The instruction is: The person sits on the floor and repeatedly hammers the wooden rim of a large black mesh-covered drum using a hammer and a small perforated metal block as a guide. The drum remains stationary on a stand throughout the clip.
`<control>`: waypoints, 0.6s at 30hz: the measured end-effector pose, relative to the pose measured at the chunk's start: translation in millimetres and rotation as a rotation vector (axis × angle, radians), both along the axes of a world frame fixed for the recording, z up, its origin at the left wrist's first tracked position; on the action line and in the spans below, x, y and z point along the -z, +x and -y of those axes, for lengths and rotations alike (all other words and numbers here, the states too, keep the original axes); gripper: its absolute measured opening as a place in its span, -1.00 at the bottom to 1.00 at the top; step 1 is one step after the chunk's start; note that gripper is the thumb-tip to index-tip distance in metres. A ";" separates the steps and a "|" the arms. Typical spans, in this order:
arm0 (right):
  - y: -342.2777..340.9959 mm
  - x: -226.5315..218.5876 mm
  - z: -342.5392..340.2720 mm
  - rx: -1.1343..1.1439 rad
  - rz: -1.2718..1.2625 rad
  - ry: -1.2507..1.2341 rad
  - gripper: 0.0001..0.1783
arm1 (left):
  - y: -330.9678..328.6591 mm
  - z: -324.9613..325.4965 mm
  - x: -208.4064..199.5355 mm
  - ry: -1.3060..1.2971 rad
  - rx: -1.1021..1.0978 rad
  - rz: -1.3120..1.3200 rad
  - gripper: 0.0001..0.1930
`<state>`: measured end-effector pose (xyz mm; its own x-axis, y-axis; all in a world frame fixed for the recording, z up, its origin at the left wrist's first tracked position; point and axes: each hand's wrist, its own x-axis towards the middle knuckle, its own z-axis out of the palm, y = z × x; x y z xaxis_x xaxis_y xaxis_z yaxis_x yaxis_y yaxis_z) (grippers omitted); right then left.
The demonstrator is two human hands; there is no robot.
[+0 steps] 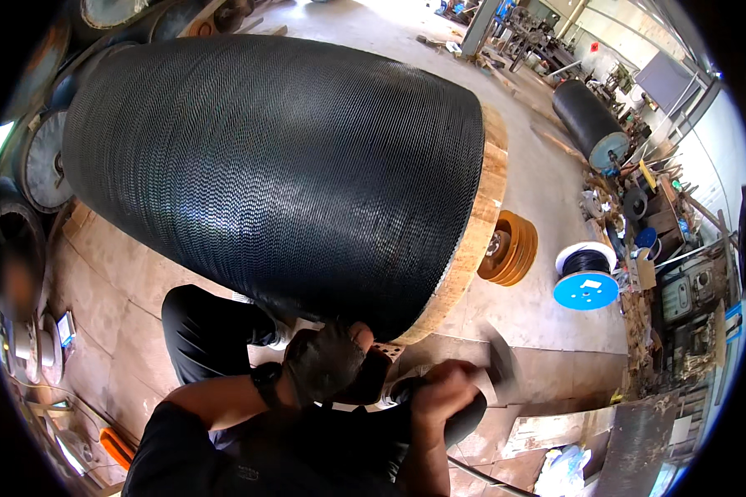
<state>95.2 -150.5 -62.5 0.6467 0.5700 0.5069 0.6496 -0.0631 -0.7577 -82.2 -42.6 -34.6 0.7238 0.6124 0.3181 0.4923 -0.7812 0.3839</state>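
A large black roller (282,166) with a finely ridged surface fills the middle, a pale wooden-looking rim (482,199) at its right end. My left hand (325,363), in a dark glove with bare fingertips, is closed against the roller's lower edge near that rim. What its fingers hold, if anything, is hidden. Lower right, my bare right hand (446,389) is wrapped round a hammer, whose dark head (499,358) is smeared by motion and stands apart from the roller. My knees are bent below the roller, beside a brown perforated block (383,353).
A yellow grooved pulley (512,248) sits beyond the roller's right end. Further right stands a blue-and-white spool of black cable (587,286). Another black roller (588,120) lies at the far right, near cluttered parts along the wall. Large drums (46,161) crowd the left side.
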 end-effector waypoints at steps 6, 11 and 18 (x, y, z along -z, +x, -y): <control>-23.7 -27.6 6.2 -0.077 -0.164 0.191 -0.52 | 30.2 -78.2 -45.2 0.458 0.123 0.596 -0.74; -7.5 2.3 -10.5 0.110 0.141 -0.382 -0.67 | 47.2 -123.5 -54.8 0.775 0.016 0.484 -0.55; -10.3 4.6 5.4 -0.018 -0.003 0.242 -0.69 | 53.9 -127.6 -52.8 0.728 -0.036 0.559 -0.60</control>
<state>84.9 -156.0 -67.1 0.6394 0.4436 0.6281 0.6463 0.1325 -0.7515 -28.3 85.0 18.2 0.3329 0.1424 0.9321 0.4117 -0.9113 -0.0078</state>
